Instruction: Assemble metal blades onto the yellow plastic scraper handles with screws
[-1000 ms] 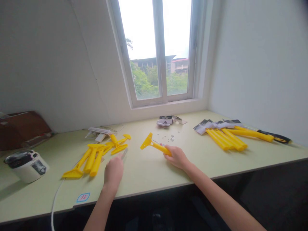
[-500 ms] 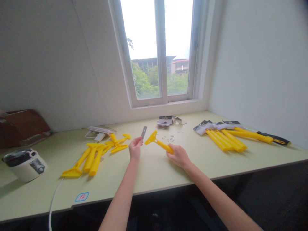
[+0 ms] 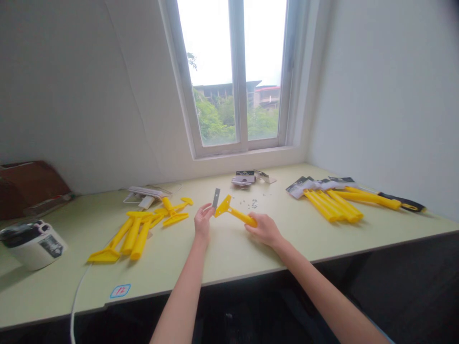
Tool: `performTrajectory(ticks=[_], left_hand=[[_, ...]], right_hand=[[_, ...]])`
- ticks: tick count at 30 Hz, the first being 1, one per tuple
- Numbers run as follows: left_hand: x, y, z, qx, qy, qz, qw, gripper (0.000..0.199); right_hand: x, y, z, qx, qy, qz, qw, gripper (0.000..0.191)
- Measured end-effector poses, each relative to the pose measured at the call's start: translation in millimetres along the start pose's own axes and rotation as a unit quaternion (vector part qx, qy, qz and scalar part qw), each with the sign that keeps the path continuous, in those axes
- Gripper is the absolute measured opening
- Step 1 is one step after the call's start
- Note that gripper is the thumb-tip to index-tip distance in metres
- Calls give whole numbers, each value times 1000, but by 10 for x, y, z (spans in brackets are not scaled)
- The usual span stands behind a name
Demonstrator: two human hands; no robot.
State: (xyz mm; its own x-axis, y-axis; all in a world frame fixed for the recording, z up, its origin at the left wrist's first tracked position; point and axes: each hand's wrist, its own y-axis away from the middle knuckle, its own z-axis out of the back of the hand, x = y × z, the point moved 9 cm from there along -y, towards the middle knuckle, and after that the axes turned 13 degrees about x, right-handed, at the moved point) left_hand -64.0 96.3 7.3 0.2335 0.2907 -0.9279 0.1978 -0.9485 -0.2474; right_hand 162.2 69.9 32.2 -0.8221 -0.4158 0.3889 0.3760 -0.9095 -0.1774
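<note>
My left hand [image 3: 203, 220] pinches a flat grey metal scraper blade [image 3: 216, 197] by its lower end, holding it upright above the table. A yellow scraper [image 3: 241, 215] is gripped by its handle in my right hand [image 3: 263, 229]. Its wide head points left, close beside the blade; whether the two touch I cannot tell. Behind the scraper, a scatter of small metal pieces [image 3: 254, 204] lies on the tabletop. Off to the left, several yellow scrapers [image 3: 135, 236] lie in a loose pile.
Several bagged yellow scrapers [image 3: 333, 205] and a black-handled tool [image 3: 403, 202] lie at the right. Small packets [image 3: 244, 178] rest under the window. A white power strip [image 3: 147, 193], its cable, a black-lidded container [image 3: 34, 246] and a brown box [image 3: 34, 186] occupy the left side.
My left hand has brought the blade slightly right, nearer the scraper's head, and stands it more upright. The right hand keeps its hold on the scraper. The view has shifted slightly.
</note>
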Motion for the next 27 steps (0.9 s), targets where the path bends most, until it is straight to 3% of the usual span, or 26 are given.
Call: performTrajectory(ticks=[3,6,9,14,17,20,23,27], left_hand=[[9,14,-41,17,-9,6,1000,31],[71,48,-165,70,22,36,997,33],[97,87,-273,115,52,49,991,34],[70,125,-300,118,37,58,991,38],[70,164,-386,157,13,82,984,38],[74,207,-471,204,-11,98,974,39],[78,219,-487,223,-27,95,970,38],[96,209,-480,232,-39,90,968,37]], right_hand=[[38,0,-8,1,-3,21,1000,13],[78,11,11,-12,-13,36,999,13],[70,5,32,-10,-91,49,995,20],[-86,-141,81,35,-283,47,957,31],[-153,-299,137,43,-331,24,942,29],[-56,-461,128,58,-352,29,934,26],[20,-571,37,55,-386,3,921,21],[20,-613,-131,32,-471,-25,881,16]])
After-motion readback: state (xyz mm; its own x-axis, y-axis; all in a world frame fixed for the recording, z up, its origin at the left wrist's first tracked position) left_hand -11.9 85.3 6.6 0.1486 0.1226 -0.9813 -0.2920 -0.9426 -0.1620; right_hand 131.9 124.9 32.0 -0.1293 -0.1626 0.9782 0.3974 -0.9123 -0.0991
